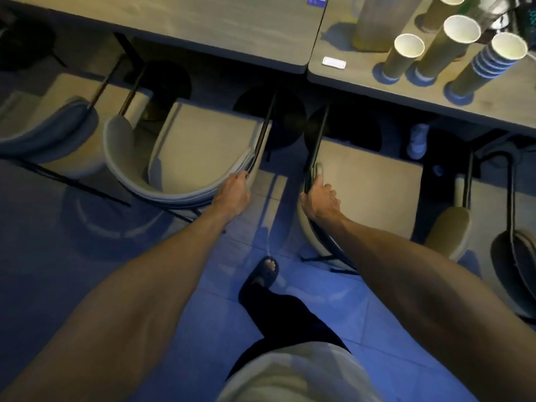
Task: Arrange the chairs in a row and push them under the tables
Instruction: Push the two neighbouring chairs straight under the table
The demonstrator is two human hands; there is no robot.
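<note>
Matt wood-grain tables (220,27), smooth padded chairs (200,146) on dark metal frames, paper cups (461,30).

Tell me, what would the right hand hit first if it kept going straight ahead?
The right hand grips the right chair; pushed straight on, it would probably meet the right table edge first, though depth is unclear.

I have the left hand (233,192) gripping the left chair (197,146) by its back, and the right hand (320,201) gripping the right chair (374,181). Both chairs sit at the near edge of the tables (203,24). Paper cups (461,29) stand on the tables' right end.
</note>
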